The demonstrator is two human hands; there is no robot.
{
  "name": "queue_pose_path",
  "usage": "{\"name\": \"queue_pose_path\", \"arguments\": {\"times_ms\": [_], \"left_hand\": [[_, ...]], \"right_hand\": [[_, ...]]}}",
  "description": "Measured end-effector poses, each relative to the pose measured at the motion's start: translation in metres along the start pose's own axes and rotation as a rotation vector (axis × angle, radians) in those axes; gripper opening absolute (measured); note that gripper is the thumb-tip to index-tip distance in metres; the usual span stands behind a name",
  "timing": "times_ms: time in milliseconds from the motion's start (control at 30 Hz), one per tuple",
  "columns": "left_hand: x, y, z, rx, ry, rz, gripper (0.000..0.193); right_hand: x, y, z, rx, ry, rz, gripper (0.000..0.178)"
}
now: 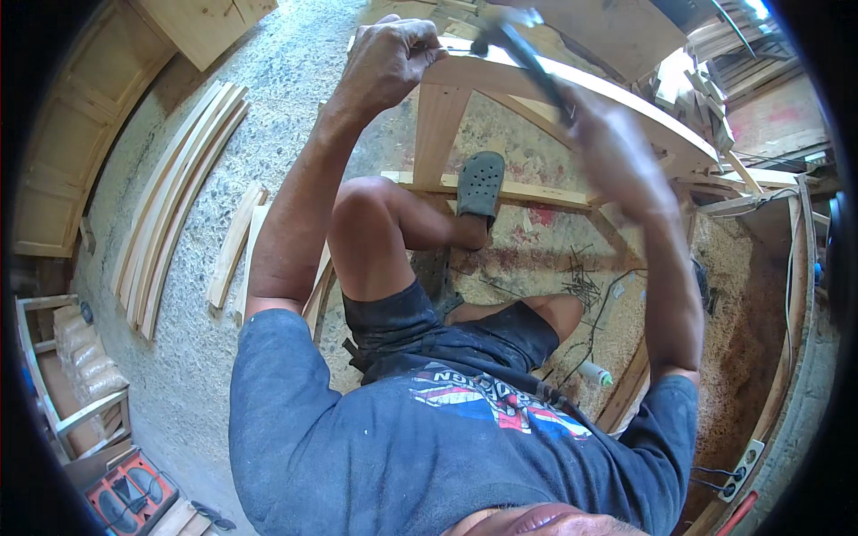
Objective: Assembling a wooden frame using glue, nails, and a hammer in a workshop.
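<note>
My left hand (pixel 386 67) is closed at the top left end of a pale wooden frame (pixel 492 75). Its fingertips pinch what looks like a thin nail at the top edge. My right hand (pixel 617 156), smeared by motion, grips a hammer (pixel 534 75) by its dark handle. The hammer's blurred head is just right of my left fingertips, over the edge; whether it touches the nail I cannot tell. Below the top piece, an upright board (pixel 438 129) meets a lower rail (pixel 536 191). My foot in a grey clog (pixel 481 183) rests against that rail.
Long wooden strips (pixel 179 205) lie on the floor at left, with shorter pieces (pixel 236 246) beside them. Loose nails (pixel 581 284) and a white bottle (pixel 594 372) lie near my legs. Scrap wood (pixel 693 94) is piled at far right. A power strip (pixel 744 469) sits lower right.
</note>
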State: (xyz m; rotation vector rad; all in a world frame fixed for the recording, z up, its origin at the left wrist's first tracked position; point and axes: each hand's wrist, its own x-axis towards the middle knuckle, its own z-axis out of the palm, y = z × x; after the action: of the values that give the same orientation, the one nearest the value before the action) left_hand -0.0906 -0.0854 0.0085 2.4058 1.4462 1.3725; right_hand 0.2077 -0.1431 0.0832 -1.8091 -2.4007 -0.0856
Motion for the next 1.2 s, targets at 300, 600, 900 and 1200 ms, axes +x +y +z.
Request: {"name": "queue_pose_path", "arguments": {"times_ms": [300,600,900,1200], "left_hand": [[0.009,0.002,0.004,-0.141,0.116,-0.137,0.021],[0.035,-0.012,0.058,0.418,0.18,-0.11,0.032],[0.061,-0.155,-0.015,0.504,0.375,-0.165,0.029],[0.103,0.028,0.091,-0.131,0.14,-0.001,0.018]], "right_hand": [[-0.087,0.03,-0.06,1.091,0.516,0.134,0.041],[-0.155,0.107,-0.019,1.115,0.585,0.223,0.045],[-0.27,0.257,-0.005,0.796,0.565,0.377,0.043],[-0.262,0.287,-0.026,0.657,0.627,0.517,0.041]]}}
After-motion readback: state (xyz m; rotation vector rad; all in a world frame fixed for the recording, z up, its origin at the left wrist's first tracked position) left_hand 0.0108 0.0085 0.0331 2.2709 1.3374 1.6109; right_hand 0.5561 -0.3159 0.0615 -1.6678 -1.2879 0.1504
